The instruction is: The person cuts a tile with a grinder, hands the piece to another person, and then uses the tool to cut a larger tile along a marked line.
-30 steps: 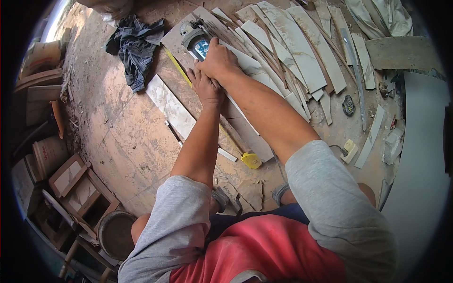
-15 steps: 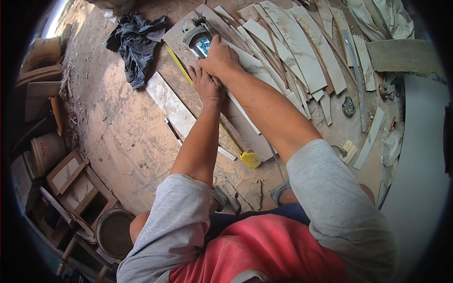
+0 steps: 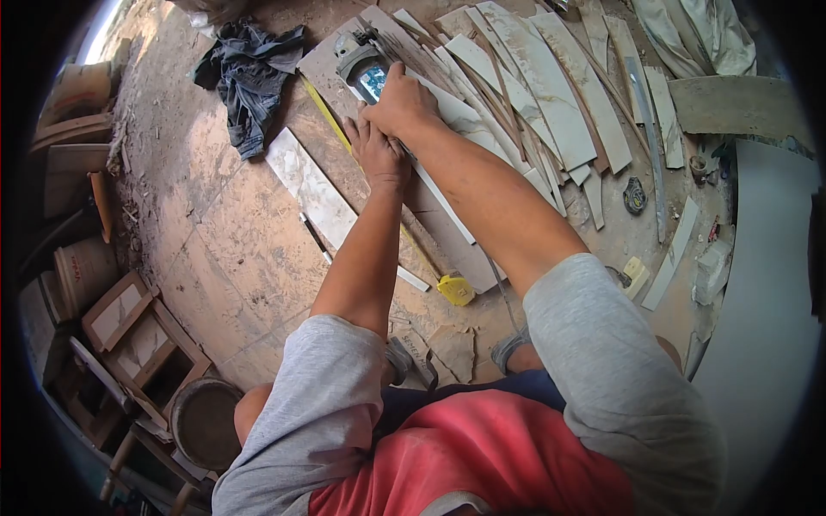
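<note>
My right hand (image 3: 402, 105) is wrapped around the rear of a handheld power cutter (image 3: 354, 62), a tool with a grey metal guard and a blue body. Its blade is hidden. Just beside it my left hand (image 3: 377, 153) lies with fingers stretched out, touching the work surface near the cutter; the right hand partly covers it. Under both hands run a long board (image 3: 443, 225) and a white tile strip (image 3: 443, 204). A yellow tape measure (image 3: 455, 290) has its blade pulled out along the board's left side.
Cut marble-look tile strips (image 3: 551, 95) are piled at the upper right. A white tile piece (image 3: 311, 185), a marker (image 3: 315, 237) and a dark cloth (image 3: 249, 82) lie left. A second tape measure (image 3: 634, 196) and a metal bar (image 3: 651, 146) lie right. A round basin (image 3: 206, 423) stands lower left.
</note>
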`<state>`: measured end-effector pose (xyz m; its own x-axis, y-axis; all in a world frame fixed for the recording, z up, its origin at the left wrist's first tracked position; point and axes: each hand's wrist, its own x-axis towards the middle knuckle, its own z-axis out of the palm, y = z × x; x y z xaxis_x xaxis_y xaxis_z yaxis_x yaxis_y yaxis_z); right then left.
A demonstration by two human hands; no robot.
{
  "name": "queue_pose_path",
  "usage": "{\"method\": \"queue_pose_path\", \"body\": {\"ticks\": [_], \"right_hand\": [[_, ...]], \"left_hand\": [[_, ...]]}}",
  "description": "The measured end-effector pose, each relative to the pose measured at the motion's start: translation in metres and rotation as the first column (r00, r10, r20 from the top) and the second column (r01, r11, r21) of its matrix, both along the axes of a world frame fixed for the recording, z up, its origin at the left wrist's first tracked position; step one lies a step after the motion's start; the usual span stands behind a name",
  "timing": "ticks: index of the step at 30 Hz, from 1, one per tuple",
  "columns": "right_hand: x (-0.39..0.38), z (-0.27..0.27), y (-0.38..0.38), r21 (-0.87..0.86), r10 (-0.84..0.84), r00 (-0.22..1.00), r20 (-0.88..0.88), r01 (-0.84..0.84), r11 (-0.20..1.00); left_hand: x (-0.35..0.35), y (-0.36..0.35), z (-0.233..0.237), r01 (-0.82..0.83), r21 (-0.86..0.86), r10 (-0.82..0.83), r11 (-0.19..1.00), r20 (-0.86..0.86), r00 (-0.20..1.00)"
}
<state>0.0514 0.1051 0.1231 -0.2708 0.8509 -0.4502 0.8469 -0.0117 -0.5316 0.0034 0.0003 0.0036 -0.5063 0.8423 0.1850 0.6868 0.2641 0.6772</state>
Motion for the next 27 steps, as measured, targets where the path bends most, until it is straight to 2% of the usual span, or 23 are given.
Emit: {"method": "queue_pose_path", "body": {"ticks": [12, 15, 27], "right_hand": [[-0.0001, 0.0085, -0.0008, -0.014, 0.015, 0.999, 0.028, -0.014, 1.000], [-0.0001, 0.0067, -0.0014, -0.007, 0.016, 0.999, 0.038, -0.015, 1.000], [0.0011, 0.0057, -0.0013, -0.017, -0.010, 1.000, 0.003, 0.010, 1.000]], "left_hand": [[-0.0002, -0.0002, 0.0006, -0.014, -0.030, 0.015, 0.999, 0.038, 0.999], [-0.0012, -0.0001, -0.0001, 0.008, -0.021, -0.008, 1.000, -0.001, 1.000], [-0.0009, 0.0008, 0.0015, 0.007, -0.007, -0.007, 1.000, 0.010, 1.000]]}}
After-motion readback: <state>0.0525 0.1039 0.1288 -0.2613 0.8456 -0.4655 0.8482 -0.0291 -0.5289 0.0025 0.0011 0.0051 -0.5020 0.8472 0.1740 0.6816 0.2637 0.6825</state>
